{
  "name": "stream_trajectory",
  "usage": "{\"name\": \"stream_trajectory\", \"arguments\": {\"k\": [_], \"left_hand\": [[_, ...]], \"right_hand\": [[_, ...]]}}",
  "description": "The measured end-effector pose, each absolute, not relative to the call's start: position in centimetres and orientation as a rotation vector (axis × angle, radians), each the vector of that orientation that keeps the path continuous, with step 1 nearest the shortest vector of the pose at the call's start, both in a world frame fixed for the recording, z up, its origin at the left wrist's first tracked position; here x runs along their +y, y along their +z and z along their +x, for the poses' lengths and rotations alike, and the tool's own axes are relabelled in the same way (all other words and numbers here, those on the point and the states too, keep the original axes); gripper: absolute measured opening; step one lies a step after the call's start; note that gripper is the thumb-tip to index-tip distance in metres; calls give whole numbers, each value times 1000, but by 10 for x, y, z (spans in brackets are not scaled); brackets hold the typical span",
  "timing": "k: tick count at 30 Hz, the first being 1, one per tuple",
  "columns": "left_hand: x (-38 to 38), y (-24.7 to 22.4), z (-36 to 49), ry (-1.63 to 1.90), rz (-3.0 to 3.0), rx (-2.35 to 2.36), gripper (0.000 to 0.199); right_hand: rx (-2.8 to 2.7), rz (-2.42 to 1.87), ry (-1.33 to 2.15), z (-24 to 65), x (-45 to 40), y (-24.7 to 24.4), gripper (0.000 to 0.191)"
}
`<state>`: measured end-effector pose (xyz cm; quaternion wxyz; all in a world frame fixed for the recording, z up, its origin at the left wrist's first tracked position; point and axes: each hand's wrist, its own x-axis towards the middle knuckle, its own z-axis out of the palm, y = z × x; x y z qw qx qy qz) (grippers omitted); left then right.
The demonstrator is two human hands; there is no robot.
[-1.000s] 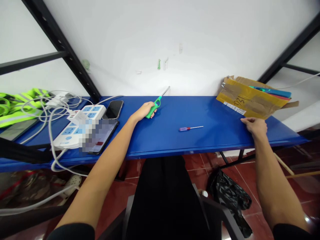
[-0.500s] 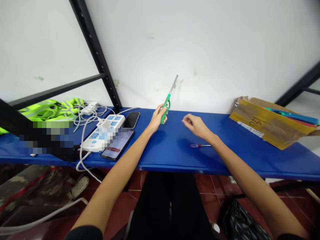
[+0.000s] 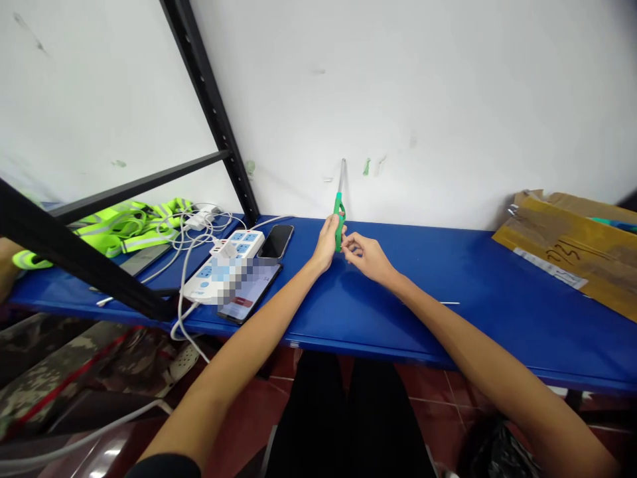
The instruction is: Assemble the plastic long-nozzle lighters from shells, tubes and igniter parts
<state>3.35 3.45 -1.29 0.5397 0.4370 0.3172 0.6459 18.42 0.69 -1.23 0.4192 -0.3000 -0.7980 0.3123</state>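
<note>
A green long-nosed lighter [image 3: 340, 234] with a thin metal barrel stands nearly upright above the blue table. My left hand [image 3: 326, 244] is wrapped round its handle, and the barrel points up toward the wall. At the lower end of the handle is my right hand [image 3: 365, 255], its thumb and fingers pinched together. Whether those fingertips touch the lighter or hold something small, I cannot tell. Below my right forearm lies a small screwdriver [image 3: 450, 303]; only its thin metal shaft shows clearly, as the arm covers the rest.
Left of my arms are a white power strip [image 3: 202, 289], two phones [image 3: 276, 241], tangled white cables and neon-yellow reflective straps [image 3: 107, 239]. A black shelf post [image 3: 212, 99] rises there. At the right sits a taped cardboard box [image 3: 572, 255]. Part of another person's arm shows at far left.
My right hand has moved left to the lower end of the lighter. The lighter has turned more upright in my left hand. The view has shifted, and my right forearm now covers the screwdriver's handle.
</note>
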Motion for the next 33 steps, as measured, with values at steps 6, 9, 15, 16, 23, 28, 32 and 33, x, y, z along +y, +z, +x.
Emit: {"name": "stream_trajectory", "arguments": {"k": [6,9,15,16,23,28,32,33], "left_hand": [[35,-17,39,1545,1052,781,37],[37,-18,38,1540,1058,784,36],[34,-15,38,1507,1070,764,33],[32,-14,39,1502,1074,776,34],[26,-12,42,1480,1085,812,42],[28,-16,41,1485,1132,814,38],[30,-22,41,1488,1190,810,36],[30,-24,42,1482,1205,811,37]], "right_hand": [[-2060,-742,602,182,8,-16,10],[-2079,-726,582,181,6,-16,13],[-2123,-723,517,180,5,-15,19],[-2130,-723,511,180,6,-14,19],[-2193,-746,455,183,7,-15,20],[-2266,-778,460,186,5,-12,23],[-2331,-786,453,190,4,-9,24],[-2348,-793,442,191,4,-8,25]]}}
